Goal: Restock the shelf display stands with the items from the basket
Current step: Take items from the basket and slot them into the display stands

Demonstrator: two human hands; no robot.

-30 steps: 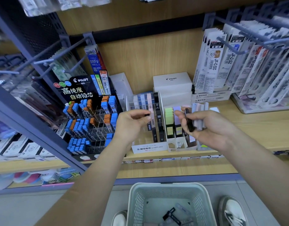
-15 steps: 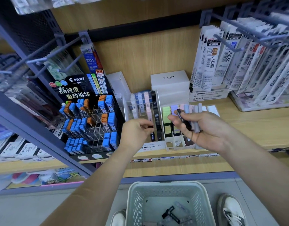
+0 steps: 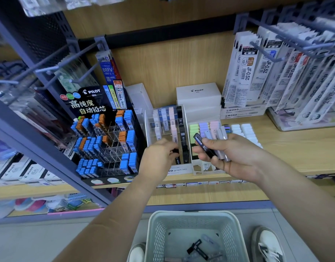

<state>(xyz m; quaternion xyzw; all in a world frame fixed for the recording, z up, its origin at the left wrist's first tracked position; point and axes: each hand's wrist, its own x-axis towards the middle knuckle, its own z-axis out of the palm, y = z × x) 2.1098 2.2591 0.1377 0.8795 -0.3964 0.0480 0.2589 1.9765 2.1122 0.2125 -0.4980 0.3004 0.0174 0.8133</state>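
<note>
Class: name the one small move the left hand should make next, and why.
Probably slide the black case down the black column of the clear stand and let go: the left hand pinches it there, while the right hand holds more cases.

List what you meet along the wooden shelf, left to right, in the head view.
Black Pilot display stand of blue and orange lead cases, clear acrylic stand of pastel and black cases, white tray of pastel cases, hanging white refill packets.

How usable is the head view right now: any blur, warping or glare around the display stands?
Head view: centre sharp, the print on the white PILOT box reads; fisheye warping bows the shelf edge; hanging refill packs at the right and packets at the top left smear; light even, no harsh glare.
</note>
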